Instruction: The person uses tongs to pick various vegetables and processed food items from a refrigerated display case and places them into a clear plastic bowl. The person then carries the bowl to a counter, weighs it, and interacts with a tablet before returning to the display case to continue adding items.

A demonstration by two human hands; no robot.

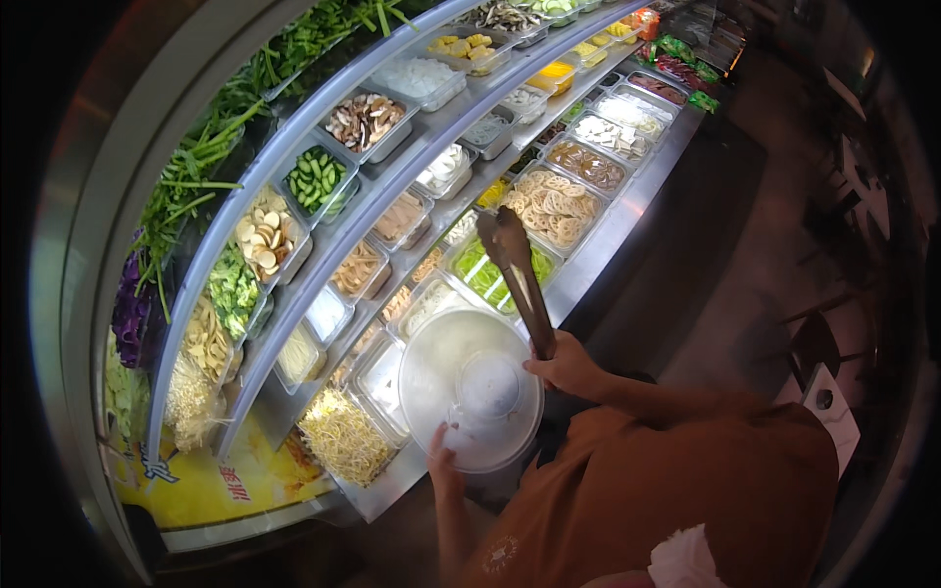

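My left hand (443, 463) grips the near rim of a large empty white bowl (470, 387), held over the front edge of a refrigerated food counter. My right hand (567, 367) holds the handle end of long brown tongs (517, 272). The tongs point away from me, their closed tips above a tray of green vegetable pieces (476, 270), next to a tray of sliced lotus root (552, 209). An orange-brown shirt covers my body at the lower right.
The counter (598, 250) curves from lower left to upper right with three tiers of metal trays: bean sprouts (343, 436), broccoli (232, 286), cucumber slices (316, 179), mushrooms (364, 121), tofu, noodles. Leafy greens (211, 147) line the back. Dark floor and chairs lie to the right.
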